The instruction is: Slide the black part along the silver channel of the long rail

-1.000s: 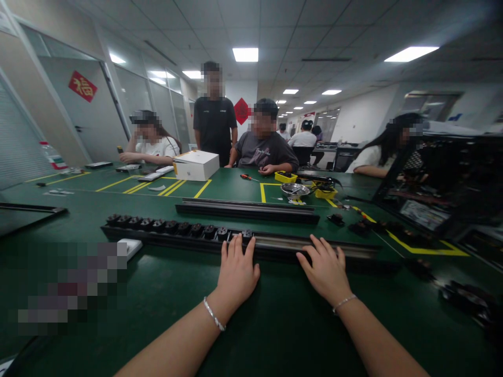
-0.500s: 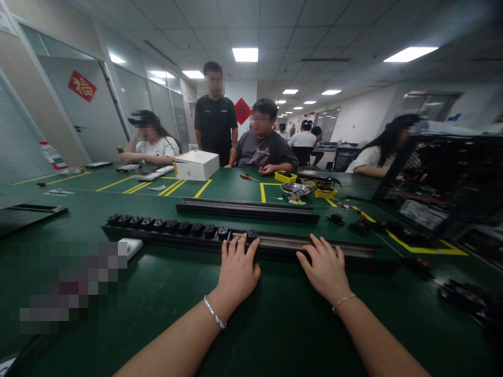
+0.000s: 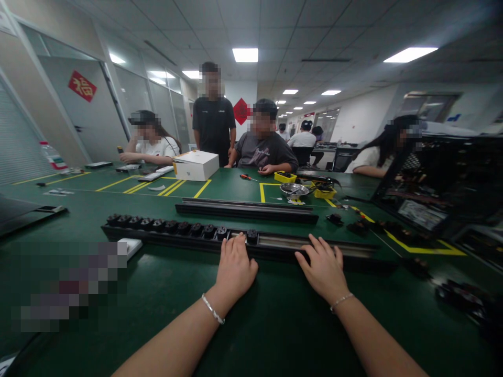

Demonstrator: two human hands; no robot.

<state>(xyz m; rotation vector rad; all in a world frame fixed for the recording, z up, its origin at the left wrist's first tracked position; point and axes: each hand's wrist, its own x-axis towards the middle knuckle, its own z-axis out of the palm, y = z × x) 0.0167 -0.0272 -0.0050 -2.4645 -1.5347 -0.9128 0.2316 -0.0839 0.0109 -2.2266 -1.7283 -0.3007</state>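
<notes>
A long black rail (image 3: 275, 252) lies across the green table in front of me. Several black socket modules (image 3: 171, 227) stand in a row along its left part. One separate socket module (image 3: 252, 236) sits right of that row, with a short gap between. My left hand (image 3: 236, 269) rests with outstretched fingers on the rail's near edge, fingertips at the gap beside the separate module. My right hand (image 3: 325, 272) lies farther right, fingers spread over the near edge where the channel holds no module. Neither hand holds anything.
A second black rail (image 3: 247, 210) lies behind the first. Farther back are a white box (image 3: 196, 166), a screwdriver (image 3: 247, 177), a metal bowl (image 3: 294, 190) and yellow bins (image 3: 285, 177). An open black case (image 3: 436, 183) stands at right. Several people are around.
My left fingers have drawn together and moved off the separate module, which now shows more fully. My right hand has hardly shifted.
</notes>
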